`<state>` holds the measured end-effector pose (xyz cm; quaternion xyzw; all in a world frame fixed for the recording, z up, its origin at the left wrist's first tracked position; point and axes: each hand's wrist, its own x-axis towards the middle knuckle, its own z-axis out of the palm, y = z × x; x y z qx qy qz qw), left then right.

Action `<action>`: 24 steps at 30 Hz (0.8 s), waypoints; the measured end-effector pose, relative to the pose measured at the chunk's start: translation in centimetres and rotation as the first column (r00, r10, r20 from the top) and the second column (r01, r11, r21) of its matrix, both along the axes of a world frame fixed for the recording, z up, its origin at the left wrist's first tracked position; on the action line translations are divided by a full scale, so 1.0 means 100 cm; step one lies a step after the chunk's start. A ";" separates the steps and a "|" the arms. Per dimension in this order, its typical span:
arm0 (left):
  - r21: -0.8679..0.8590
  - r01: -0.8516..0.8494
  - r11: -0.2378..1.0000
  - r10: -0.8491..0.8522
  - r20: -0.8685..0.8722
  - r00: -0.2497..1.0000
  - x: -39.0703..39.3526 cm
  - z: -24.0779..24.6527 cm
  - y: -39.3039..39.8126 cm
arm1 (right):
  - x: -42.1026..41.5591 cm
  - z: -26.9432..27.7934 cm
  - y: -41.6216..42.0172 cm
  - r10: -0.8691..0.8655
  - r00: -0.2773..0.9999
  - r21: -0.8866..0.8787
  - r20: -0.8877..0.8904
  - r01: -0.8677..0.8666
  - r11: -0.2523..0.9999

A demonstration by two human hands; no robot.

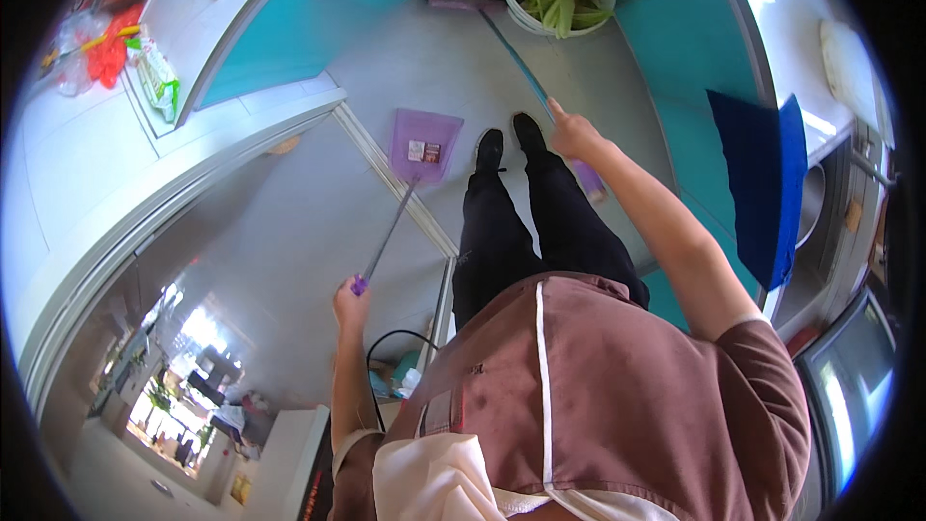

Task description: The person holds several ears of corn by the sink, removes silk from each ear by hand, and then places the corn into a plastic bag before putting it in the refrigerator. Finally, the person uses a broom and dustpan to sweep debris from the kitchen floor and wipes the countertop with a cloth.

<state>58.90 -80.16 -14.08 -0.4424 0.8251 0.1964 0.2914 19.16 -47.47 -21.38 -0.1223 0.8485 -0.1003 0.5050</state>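
Note:
My left hand (351, 302) is closed around the purple grip end of a long-handled dustpan, whose purple pan (425, 145) rests on the floor at the door track, left of my shoes. With my right hand (573, 132) I hold the blue handle of a broom (466, 1), one finger stretched along it. The handle's purple end sticks out below that hand. The broom head, pink with dark bristles, lies on the floor at the far end, touching or close beside a white bucket (511, 9) filled with green corn husks.
Teal cabinets (249, 51) stand on both sides of the floor. A blue cloth (759, 188) hangs at the right counter edge. The sliding-door track (394, 177) crosses the floor at left. Plastic bags (108, 51) lie on the left counter. A black cable (394, 333) loops near my left arm.

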 end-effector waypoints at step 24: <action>0.051 -0.471 0.881 0.472 -0.187 0.862 0.084 -0.014 0.134 | -0.030 -0.048 -0.038 0.336 0.938 -0.109 -0.088 -0.344 0.933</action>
